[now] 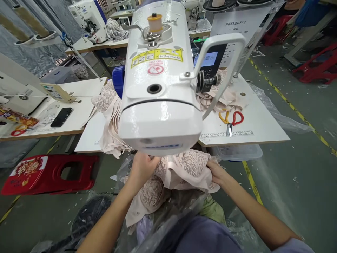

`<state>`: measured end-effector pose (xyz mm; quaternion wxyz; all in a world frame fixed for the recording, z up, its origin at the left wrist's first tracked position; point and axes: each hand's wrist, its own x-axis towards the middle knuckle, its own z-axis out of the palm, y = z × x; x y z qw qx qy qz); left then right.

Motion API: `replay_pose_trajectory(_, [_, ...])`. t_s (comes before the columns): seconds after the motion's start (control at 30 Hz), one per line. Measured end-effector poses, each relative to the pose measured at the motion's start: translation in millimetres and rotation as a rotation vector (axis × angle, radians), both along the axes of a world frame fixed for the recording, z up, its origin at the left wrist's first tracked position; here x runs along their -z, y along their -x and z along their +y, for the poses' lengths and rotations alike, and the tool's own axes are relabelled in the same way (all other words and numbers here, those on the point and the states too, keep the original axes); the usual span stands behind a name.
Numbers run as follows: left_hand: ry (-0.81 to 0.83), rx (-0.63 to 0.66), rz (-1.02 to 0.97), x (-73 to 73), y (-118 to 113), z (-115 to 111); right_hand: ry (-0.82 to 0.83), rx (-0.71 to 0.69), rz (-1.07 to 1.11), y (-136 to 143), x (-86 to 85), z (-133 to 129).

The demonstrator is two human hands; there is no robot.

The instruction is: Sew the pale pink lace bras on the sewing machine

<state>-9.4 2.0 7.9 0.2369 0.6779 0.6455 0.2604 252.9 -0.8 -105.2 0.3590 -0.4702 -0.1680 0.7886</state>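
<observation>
A white sewing machine [160, 123] fills the middle of the view, its head above my hands. Below its front edge my left hand [143, 168] is closed on the left side of a pale pink lace bra [193, 165]. My right hand [217, 173] grips the right side of the same bra, fingertips partly hidden behind the fabric. Another pink lace cup [151, 191] hangs beneath my left hand, over clear plastic on my lap. More pink pieces [112, 123] are stacked on the table left of the machine, and others [223, 96] lie behind its right side.
Scissors with yellow and red handles [230, 123] lie on the right tabletop [268, 130] by a ruler strip. A clear plastic box [239, 153] sits under that edge. A phone [61, 117] rests on the left table. A red stool [52, 174] stands at the left.
</observation>
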Motion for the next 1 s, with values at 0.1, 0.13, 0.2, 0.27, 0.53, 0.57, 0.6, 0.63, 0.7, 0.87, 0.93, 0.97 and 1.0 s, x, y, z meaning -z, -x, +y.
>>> replay_pose_trajectory(0.1, [0.054,-0.007,0.038,2.0,0.0,-4.0,-0.063,0.07,-0.054,-5.7,-14.0,4.4])
replay_pose_trajectory(0.13, [0.04,-0.007,0.055,2.6,1.3,-5.4,-0.086,0.088,-0.063,-7.6,-19.2,6.3])
replay_pose_trajectory(0.2, [-0.047,-0.022,0.09,3.2,5.4,-9.4,-0.135,0.124,-0.096,-12.2,-30.2,10.7])
replay_pose_trajectory(0.27, [-0.179,-0.062,0.124,2.3,9.4,-16.6,-0.204,0.165,-0.161,-18.8,-41.9,15.2])
replay_pose_trajectory(0.53, [-0.694,0.335,0.057,-23.4,-30.8,-74.8,-0.772,-0.025,-0.454,-22.2,-108.2,-6.8])
replay_pose_trajectory(0.57, [-0.725,0.438,0.042,-26.3,-39.7,-78.4,-0.862,-0.226,-0.413,-14.3,-116.4,-13.7])
replay_pose_trajectory(0.6, [-0.723,0.516,0.031,-27.9,-46.9,-79.7,-0.934,-0.447,-0.349,-5.4,-123.1,-19.7])
replay_pose_trajectory(0.63, [-0.665,0.557,0.02,-28.2,-51.6,-78.8,-0.982,-0.636,-0.283,3.8,-127.6,-24.1])
replay_pose_trajectory(0.7, [-0.369,0.533,-0.019,-24.8,-52.1,-71.5,-1.021,-0.814,-0.232,20.4,-129.5,-26.0])
replay_pose_trajectory(0.87, [0.209,0.128,-0.187,-8.2,-24.4,-43.0,-0.969,-0.626,-0.599,40.8,-108.7,0.2])
replay_pose_trajectory(0.93, [0.185,-0.013,-0.215,-4.0,-17.8,-33.7,-0.93,-0.579,-0.718,44.2,-101.2,12.2])
replay_pose_trajectory(0.97, [0.179,-0.065,-0.217,-2.6,-16.7,-29.7,-0.912,-0.567,-0.747,45.6,-98.7,17.3])
replay_pose_trajectory(1.0, [0.176,-0.107,-0.217,-1.5,-16.6,-26.0,-0.899,-0.56,-0.759,46.9,-96.7,21.8])
